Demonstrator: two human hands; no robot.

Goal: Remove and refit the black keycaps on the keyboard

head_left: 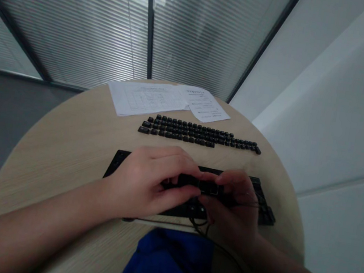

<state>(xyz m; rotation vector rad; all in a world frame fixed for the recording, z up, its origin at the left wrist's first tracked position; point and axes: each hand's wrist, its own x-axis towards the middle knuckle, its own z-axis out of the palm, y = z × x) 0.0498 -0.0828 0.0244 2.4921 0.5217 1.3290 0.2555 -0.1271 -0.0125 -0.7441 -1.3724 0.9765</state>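
Note:
A black keyboard base [119, 164] lies on the round wooden table [76, 139] near its front edge. Both my hands rest over its middle. My left hand [148, 181] and my right hand [236, 207] pinch the two ends of a long black keycap [200, 184], fingers closed on it, just above the keyboard. Farther back, several loose black keycaps [199, 133] are laid out in rows on the table. A thin black cable [201, 227] runs from under my right hand toward the table's front edge.
Two printed paper sheets [150, 98] lie at the far side of the table. Behind it stand glass panels with blinds [99, 21]; a white wall [335, 108] is on the right. Blue cloth [167, 265] shows below the table's front edge.

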